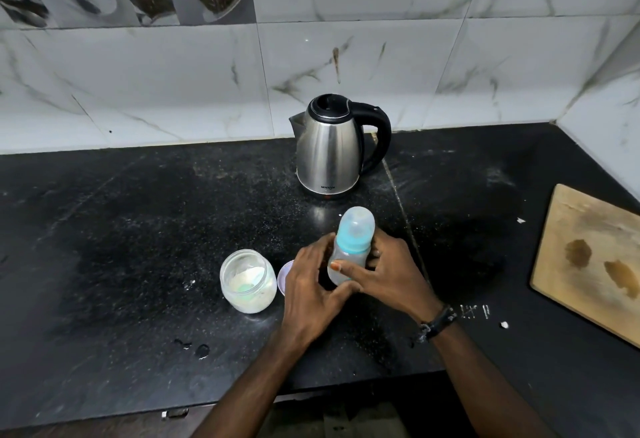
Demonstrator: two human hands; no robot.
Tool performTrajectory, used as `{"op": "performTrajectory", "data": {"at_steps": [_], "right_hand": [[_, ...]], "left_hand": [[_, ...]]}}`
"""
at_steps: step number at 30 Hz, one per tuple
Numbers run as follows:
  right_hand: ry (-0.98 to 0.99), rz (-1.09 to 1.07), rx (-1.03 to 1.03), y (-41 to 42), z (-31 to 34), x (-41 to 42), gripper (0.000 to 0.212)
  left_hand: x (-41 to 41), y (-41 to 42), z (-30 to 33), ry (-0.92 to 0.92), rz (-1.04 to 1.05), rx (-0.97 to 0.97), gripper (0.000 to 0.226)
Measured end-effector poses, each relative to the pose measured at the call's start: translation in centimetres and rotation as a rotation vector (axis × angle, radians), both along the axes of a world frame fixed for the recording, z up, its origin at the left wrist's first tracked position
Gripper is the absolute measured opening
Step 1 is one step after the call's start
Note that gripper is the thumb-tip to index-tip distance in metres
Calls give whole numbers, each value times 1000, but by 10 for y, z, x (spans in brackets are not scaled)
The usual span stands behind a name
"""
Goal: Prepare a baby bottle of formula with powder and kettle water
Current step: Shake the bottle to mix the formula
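Gripping the capped baby bottle (349,254) upright between your left hand (313,285) and right hand (389,273), fingers curled round it, you stand at the black counter (138,229); open powder jar (248,281) just left, kettle (332,148) behind

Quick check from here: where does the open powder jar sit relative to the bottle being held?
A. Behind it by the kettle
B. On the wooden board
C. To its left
C: the powder jar stands on the counter left of the bottle, which both hands hold.
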State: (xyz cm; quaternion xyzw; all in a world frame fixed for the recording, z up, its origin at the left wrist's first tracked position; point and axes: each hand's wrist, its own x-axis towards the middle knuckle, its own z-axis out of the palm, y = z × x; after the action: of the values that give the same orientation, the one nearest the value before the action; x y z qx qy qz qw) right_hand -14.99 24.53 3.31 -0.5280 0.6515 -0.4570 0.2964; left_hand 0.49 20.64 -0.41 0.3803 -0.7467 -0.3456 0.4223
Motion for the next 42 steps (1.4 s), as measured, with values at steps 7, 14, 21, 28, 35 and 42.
{"op": "performTrajectory", "data": {"at_steps": [7, 14, 21, 28, 35, 42], "right_hand": [[-526, -162, -4, 4, 10, -8, 25], [-76, -211, -154, 10, 10, -5, 43], [-416, -147, -136, 10, 16, -6, 28], [-515, -160, -95, 9, 11, -7, 34], [-421, -153, -10, 8, 9, -14, 27], [-318, -146, 32, 6, 8, -16, 31]], "left_hand": [[18, 0, -32, -62, 34, 117, 57], [33, 1, -59, -179, -46, 57, 31], [37, 2, -77, -273, -102, 2, 15], [36, 1, -89, -275, -84, -50, 13], [37, 0, -96, -262, -60, -62, 18], [38, 1, -97, -255, -41, -70, 22]]}}
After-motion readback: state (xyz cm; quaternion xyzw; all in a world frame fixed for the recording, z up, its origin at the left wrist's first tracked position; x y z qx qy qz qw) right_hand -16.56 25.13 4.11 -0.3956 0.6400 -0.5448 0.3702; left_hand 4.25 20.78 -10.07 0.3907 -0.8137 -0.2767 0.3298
